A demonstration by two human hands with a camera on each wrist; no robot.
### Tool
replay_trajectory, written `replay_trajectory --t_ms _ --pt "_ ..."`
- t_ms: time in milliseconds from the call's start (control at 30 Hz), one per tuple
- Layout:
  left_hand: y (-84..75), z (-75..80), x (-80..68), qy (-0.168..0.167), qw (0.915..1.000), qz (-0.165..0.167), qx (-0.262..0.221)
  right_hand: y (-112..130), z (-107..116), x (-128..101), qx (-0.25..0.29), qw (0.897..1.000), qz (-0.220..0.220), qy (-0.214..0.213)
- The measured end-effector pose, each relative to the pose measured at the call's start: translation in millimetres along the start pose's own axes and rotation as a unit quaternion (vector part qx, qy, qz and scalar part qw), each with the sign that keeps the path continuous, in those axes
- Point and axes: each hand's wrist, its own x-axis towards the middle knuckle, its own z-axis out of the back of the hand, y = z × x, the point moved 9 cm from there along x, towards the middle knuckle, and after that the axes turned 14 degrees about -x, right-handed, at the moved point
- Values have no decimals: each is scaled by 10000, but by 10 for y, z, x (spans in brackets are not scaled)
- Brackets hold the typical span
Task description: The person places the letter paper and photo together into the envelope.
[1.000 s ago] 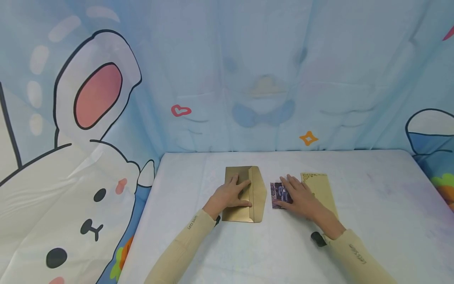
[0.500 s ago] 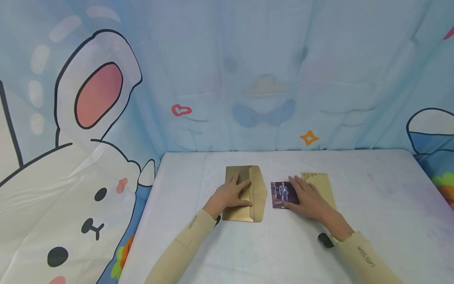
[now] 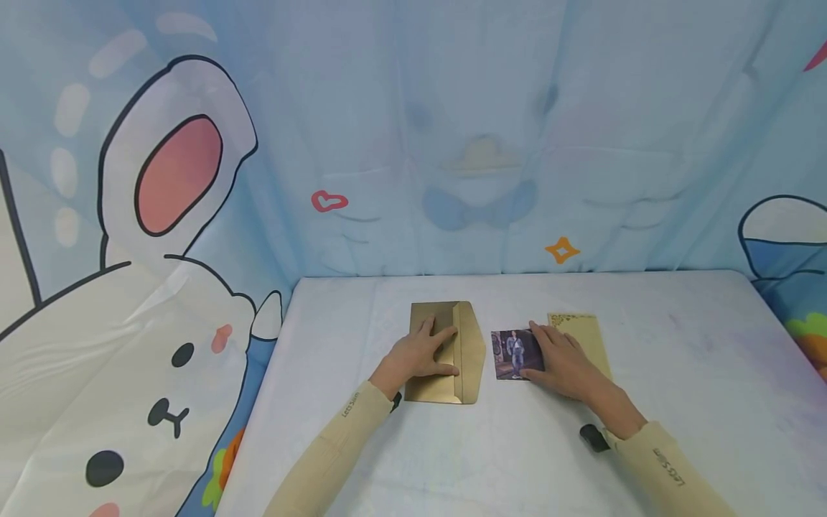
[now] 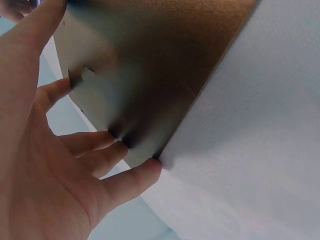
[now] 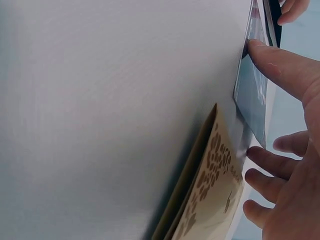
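White tabletop (image 3: 698,402): left hand (image 3: 416,354) touches envelope (image 3: 472,352), right hand (image 3: 563,362) apparently touches photo (image 3: 512,353)

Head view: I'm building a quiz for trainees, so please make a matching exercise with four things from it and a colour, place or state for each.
1. Envelope
2. Photo
3. Card
4. Left hand

A. Pale yellow, patterned
B. Resting on the envelope
C. Dark, showing a standing figure
D. Gold, flap open

Pairs: 1-D, 2-C, 3-A, 4-B

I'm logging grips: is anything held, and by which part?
The left hand grips nothing, resting on the envelope; the right hand touches the right side of the photo, grip unclear.
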Motion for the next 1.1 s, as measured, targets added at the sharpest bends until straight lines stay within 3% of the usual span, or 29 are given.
replay_trajectory --t_ms 500,800,900,1100 --pt "18 -16 15 -22 10000 24 -64 16 -2 92 59 9996 -1 279" --pt "17 -11 9 19 10000 49 -80 -23 45 92 158 9997 -117 -147" --pt "24 -7 2 54 9999 84 -108 -41 40 76 296 9991 -209 -199" --pt "29 -34 -11 47 9998 91 -176 -50 -31 26 915 9954 -258 93"
